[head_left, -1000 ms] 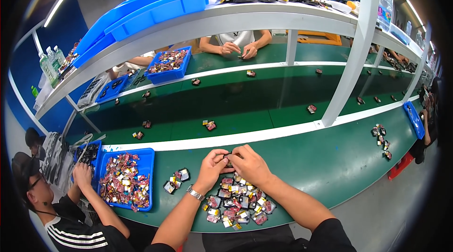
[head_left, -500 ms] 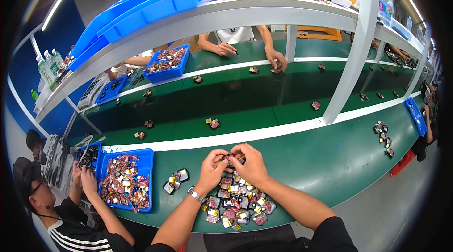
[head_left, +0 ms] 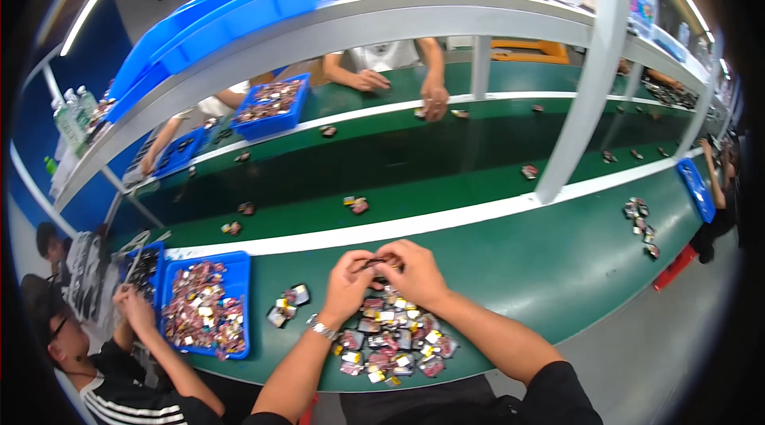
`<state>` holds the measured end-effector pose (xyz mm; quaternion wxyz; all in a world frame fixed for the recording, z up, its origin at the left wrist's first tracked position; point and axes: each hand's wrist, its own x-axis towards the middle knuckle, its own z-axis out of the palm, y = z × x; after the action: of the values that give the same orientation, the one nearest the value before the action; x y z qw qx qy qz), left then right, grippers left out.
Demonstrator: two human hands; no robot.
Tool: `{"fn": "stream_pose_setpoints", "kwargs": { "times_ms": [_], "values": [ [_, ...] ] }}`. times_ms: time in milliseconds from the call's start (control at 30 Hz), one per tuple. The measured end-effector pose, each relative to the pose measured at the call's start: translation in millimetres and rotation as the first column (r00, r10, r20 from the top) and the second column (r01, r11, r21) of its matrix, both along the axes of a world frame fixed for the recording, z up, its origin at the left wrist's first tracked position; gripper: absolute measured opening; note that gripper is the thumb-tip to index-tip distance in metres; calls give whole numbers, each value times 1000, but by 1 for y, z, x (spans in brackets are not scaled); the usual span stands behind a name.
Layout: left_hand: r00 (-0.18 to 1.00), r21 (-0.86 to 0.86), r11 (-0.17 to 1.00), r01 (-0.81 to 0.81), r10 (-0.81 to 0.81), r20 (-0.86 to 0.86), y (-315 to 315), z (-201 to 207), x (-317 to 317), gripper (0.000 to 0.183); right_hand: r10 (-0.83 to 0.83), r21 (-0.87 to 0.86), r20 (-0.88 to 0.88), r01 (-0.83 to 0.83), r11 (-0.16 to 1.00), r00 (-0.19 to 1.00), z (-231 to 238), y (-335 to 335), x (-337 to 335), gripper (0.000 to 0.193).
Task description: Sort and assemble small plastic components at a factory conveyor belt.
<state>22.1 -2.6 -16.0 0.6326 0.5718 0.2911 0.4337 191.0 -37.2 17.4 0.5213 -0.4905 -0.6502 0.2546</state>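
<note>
My left hand (head_left: 349, 285) and my right hand (head_left: 417, 274) meet above the green bench. Between their closed fingertips is a small dark electronic assembly (head_left: 381, 262), mostly covered by the fingers. Just below the hands lies a pile of small electronic assemblies (head_left: 395, 339), black-edged with silver, red and yellow parts. A smaller cluster of such assemblies (head_left: 287, 305) rests left of my left wrist, which wears a metal watch.
At left, a blue tray (head_left: 246, 291) brims with similar parts beside a co-worker's hands (head_left: 135, 307). Beyond the white rail (head_left: 351, 232), a green belt (head_left: 446, 195) carries scattered assemblies. A metal post (head_left: 586, 82) holds the overhead shelf. Another person's hand (head_left: 434, 100) reaches the belt's far side.
My hands stay together over the pile, with slightly shifted fingers. The whole view has shifted a little. Across the belt, a person's hand has moved left, and another arm now reaches toward the far-left tray.
</note>
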Motion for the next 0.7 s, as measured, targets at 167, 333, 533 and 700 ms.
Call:
{"fn": "stream_pose_setpoints", "kwargs": {
  "times_ms": [167, 333, 533, 700],
  "values": [
    [981, 103, 982, -157, 167, -97, -2, 6, -17, 22, 19, 135, -11, -17, 991, 1000, -2, 3, -18, 19],
    [957, 158, 962, -224, 248, -150, 1, -1, -15, 20, 57, 165, -38, -50, 985, 998, -4, -2, -19, 16],
    [950, 239, 941, -239, 278, -146, 1, -6, -8, 21, 70, 166, -66, -58, 984, 995, -3, -6, -18, 16],
    [834, 409, 856, -316, 456, -311, -13, 21, -10, 26, 63, 99, -18, -61, 993, 998, -3, -3, -27, 25]
  ]
}}
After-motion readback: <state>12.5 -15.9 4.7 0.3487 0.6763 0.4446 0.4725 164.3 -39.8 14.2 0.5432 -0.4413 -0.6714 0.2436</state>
